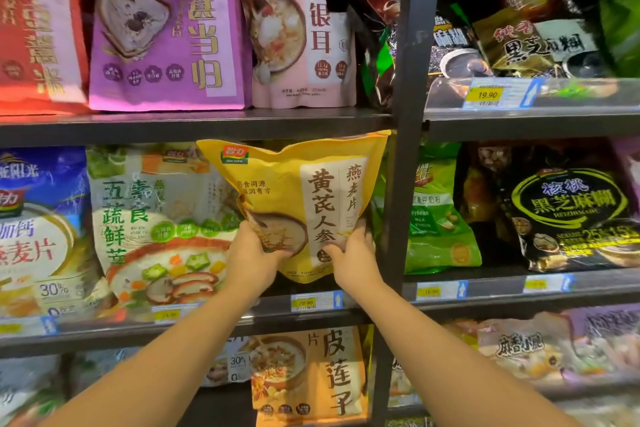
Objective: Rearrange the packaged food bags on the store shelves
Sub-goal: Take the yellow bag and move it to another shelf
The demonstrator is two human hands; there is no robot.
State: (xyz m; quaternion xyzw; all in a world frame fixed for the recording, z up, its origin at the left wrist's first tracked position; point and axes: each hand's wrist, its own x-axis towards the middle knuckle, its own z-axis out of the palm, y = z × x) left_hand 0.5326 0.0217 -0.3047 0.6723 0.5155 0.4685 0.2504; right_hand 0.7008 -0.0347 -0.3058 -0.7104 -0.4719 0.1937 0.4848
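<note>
Store shelves, packed w/ bags. Left hand & right hand each clamp a lower corner of yellow bag, upright, prob. to slide it in face-out. Tight: veg bag touching at 9 o'clock, upright post at 3, shelf lip at 12.

Two hands hold up a yellow bag in front of the middle shelf. The left hand grips its bottom left part, and the right hand grips its bottom right (the bag leans a little). A white and green bag sits just beside it.
</note>
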